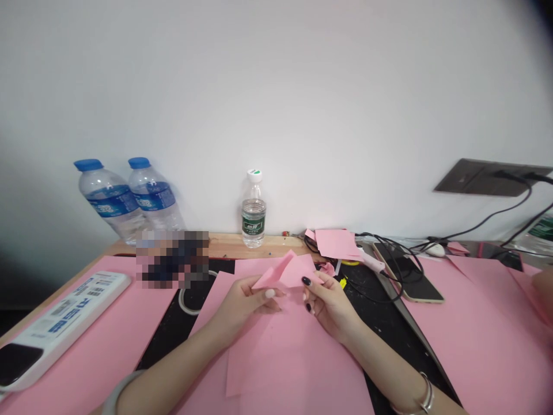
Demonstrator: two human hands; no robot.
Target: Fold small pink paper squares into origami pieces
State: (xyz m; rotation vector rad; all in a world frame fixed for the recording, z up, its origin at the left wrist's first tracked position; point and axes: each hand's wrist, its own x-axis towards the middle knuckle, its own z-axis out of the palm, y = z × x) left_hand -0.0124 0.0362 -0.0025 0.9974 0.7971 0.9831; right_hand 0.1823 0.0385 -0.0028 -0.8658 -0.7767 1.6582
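Between both hands is a small folded piece of pink paper (298,271), raised a little above the work surface. My left hand (254,300) pinches its left side, thumb on top. At the right side my right hand (324,297), with dark nails, grips the paper between thumb and fingers. A crease runs through the piece, and its top comes to a point. Under the hands lie large pink sheets (294,369) that overlap one another on a black mat (389,328).
Two blue-capped bottles (114,202) lean at the left, and a small water bottle (254,213) stands by the wall. A white power strip (64,328) lies left. Rightward are a phone (410,276), black cables (401,288) and another person's hand (543,291).
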